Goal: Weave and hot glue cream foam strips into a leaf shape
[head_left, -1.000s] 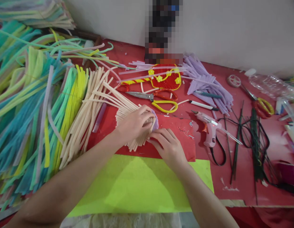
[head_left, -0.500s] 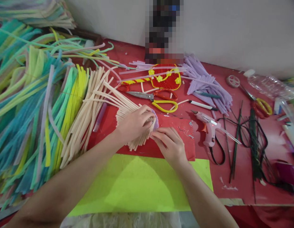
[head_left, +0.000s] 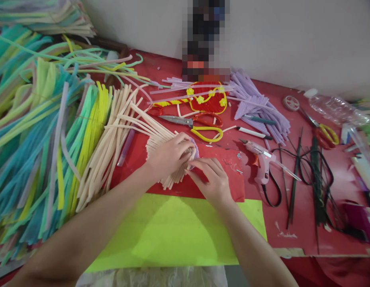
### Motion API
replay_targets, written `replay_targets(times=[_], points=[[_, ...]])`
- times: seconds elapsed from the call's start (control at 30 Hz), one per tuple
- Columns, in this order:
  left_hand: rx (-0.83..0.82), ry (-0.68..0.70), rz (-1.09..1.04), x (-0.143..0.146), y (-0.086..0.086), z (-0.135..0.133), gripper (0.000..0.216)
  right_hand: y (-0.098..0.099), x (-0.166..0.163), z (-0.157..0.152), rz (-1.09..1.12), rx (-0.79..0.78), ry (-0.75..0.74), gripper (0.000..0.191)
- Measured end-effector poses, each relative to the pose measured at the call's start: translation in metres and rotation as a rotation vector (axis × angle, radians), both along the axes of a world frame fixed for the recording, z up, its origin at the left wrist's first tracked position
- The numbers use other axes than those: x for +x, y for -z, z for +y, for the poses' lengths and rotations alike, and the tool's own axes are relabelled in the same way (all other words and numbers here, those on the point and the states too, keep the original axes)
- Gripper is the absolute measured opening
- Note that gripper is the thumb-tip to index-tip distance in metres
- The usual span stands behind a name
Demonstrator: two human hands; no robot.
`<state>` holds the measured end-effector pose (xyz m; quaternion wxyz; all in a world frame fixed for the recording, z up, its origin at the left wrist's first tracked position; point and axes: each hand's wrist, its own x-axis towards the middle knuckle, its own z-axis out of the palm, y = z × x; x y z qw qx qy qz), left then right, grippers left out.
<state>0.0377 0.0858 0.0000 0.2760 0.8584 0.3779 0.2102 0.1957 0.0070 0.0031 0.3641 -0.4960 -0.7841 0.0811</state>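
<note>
A piece made of cream pipe cleaners (head_left: 156,144) laid side by side, with a lilac edge (head_left: 196,150), rests on a red mat. My left hand (head_left: 169,153) lies over it from the left, its fingers curled round the top near the lilac edge. At the piece's right side my right hand (head_left: 211,179) is closed in a pinch, thumb and forefinger at the end of the cream stems. The exact spot between those fingertips is partly hidden. Long cream stems trail from the piece to the upper left.
Scissors (head_left: 192,123) and a red-and-yellow pipe-cleaner ornament (head_left: 207,101) lie behind the piece. A pink glue gun (head_left: 262,161) is at right, near dark stems (head_left: 319,187). Lilac pipe cleaners (head_left: 259,105) lie behind; coloured bundles (head_left: 38,159) fill the left. A lime-green sheet (head_left: 173,235) lies in front.
My right hand has shifted slightly left and up along the piece's edge, with its thumb a little farther from the forefinger. My left hand stays put.
</note>
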Motion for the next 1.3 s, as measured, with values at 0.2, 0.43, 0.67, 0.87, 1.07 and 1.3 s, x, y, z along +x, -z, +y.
replay_targets(times=[0.2,0.43,0.67,0.87,1.07,1.3], points=[[0.057,0.03,0.011,-0.0012,0.0004,-0.0009,0.019,0.0009,-0.001,0.0004,-0.021,0.013,0.012,0.017],[0.128,0.05,0.101,-0.0013,0.0024,-0.0034,0.024,-0.0008,-0.0007,0.0028,-0.05,0.043,0.009,0.015],[0.147,0.054,0.135,0.0002,0.0009,-0.004,0.02,0.0056,0.0003,0.0049,-0.106,0.125,0.051,0.013],[0.199,0.061,0.19,0.0,-0.0025,-0.0056,0.018,0.0008,0.0002,0.0045,-0.012,0.144,0.096,0.02],[0.247,0.047,0.205,0.001,-0.0009,-0.0049,0.017,-0.0004,0.0023,0.0007,-0.055,0.128,0.077,0.017],[0.25,0.033,0.275,0.0041,0.0001,-0.0062,0.017,-0.0015,0.0069,-0.004,-0.084,0.083,0.072,0.019]])
